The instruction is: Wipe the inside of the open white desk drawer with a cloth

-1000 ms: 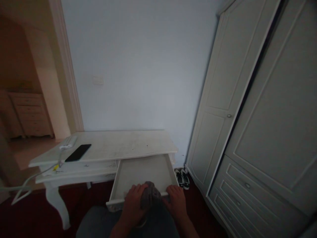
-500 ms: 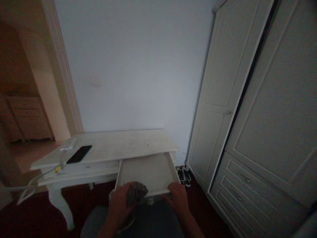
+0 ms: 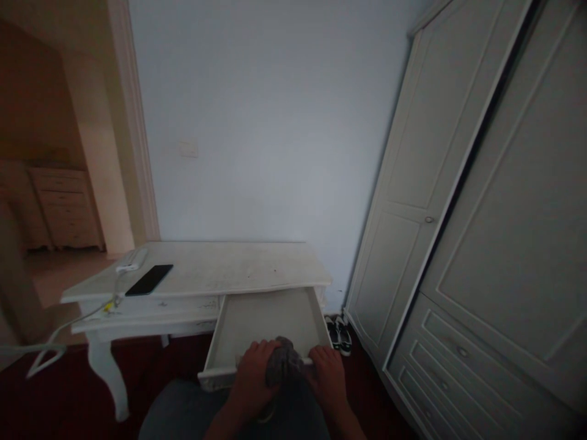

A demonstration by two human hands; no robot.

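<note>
A crumpled grey cloth [image 3: 283, 362] is bunched in my left hand [image 3: 255, 374], whose fingers are closed round it. Hand and cloth press on the front edge of a pulled-out white drawer [image 3: 266, 318], near its middle. My right hand [image 3: 328, 374] grips the same front edge close to the right corner, fingers over the top. The drawer's inside is bare where it shows; my hands and the cloth cover part of its front panel. It belongs to a white table [image 3: 229, 264] with a worn top.
On the table's left lie a dark phone [image 3: 149, 280] and a white device [image 3: 132, 260] with a cable trailing off left. Black-and-white shoes [image 3: 339, 335] stand on the red floor beside a tall white wardrobe [image 3: 408, 201]. A doorway opens at the left.
My left hand slid the cloth left along the drawer's front edge, then back right to about the middle. My right hand kept its hold near the right corner.
</note>
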